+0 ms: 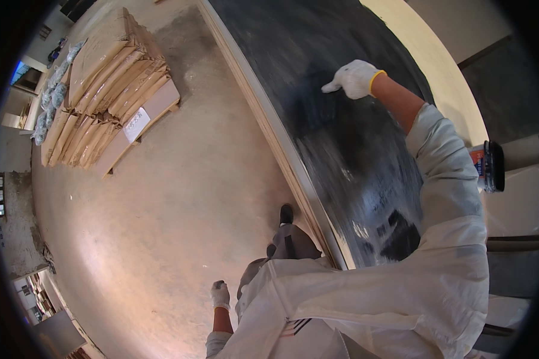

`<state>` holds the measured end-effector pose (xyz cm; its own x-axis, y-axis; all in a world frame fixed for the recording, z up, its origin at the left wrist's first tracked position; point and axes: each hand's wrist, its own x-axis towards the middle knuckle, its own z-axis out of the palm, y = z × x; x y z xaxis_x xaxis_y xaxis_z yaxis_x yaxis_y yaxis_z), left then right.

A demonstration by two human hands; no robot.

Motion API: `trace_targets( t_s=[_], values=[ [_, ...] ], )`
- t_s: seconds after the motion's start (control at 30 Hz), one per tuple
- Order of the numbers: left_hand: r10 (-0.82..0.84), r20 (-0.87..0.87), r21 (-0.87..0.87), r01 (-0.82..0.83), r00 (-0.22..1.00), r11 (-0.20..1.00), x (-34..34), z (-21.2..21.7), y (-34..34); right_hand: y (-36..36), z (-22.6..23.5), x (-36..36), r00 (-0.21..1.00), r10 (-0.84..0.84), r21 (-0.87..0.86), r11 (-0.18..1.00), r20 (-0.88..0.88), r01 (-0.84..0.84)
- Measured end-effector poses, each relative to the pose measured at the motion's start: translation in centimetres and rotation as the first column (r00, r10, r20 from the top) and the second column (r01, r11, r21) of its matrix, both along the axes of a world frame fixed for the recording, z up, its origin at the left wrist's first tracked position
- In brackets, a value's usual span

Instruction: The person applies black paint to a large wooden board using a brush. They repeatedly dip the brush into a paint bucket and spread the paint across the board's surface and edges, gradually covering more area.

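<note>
My right hand (354,79), in a white knitted glove with a yellow cuff, is over a long black panel (317,113). One finger stretches out to the left, the others look bent, and I see nothing held. Whether the fingertip touches the panel I cannot tell. The panel's surface is streaked and partly glossy, with wet-looking shine near its close end. My left hand (220,295), also gloved in white, hangs low beside my body with its fingers curled in. A dark patch shows at its fingers; what they hold, if anything, cannot be made out.
A pale strip edges the panel's left side (275,116). Brown-wrapped flat packages (111,78) are stacked on a pallet at the far left, beside clear plastic wrap (54,96). A dark-lidded container (492,166) stands right of my arm. Concrete floor (179,203) lies to the left.
</note>
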<state>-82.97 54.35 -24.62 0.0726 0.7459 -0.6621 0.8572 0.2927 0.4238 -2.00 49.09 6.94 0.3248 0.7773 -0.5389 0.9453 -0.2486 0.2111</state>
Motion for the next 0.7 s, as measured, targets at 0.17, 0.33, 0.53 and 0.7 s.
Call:
trace_targets(
  t_s=[0.17,0.33,0.53,0.7],
  values=[
    [-0.022,0.049,-0.033,0.023,0.999,0.999,-2.4,-2.6,-0.6,-3.9,-1.6,-6.3,0.988,0.131,0.048,0.991,-0.083,-0.127],
    [-0.003,0.161,0.019,0.000,0.987,1.000,-5.0,-6.6,-1.2,-12.9,-1.3,-15.4,0.969,0.222,0.002,0.975,-0.111,-0.223],
    [0.009,0.150,-0.077,0.003,0.989,0.997,-9.0,-7.9,-5.3,-14.5,-0.7,-19.6,0.979,0.197,-0.045,0.979,-0.047,-0.199],
    [0.039,0.121,-0.044,-0.034,0.992,0.998,-14.8,-7.5,-7.6,-8.0,-1.3,-15.5,0.991,0.104,-0.029,0.994,0.090,-0.102]
  ],
)
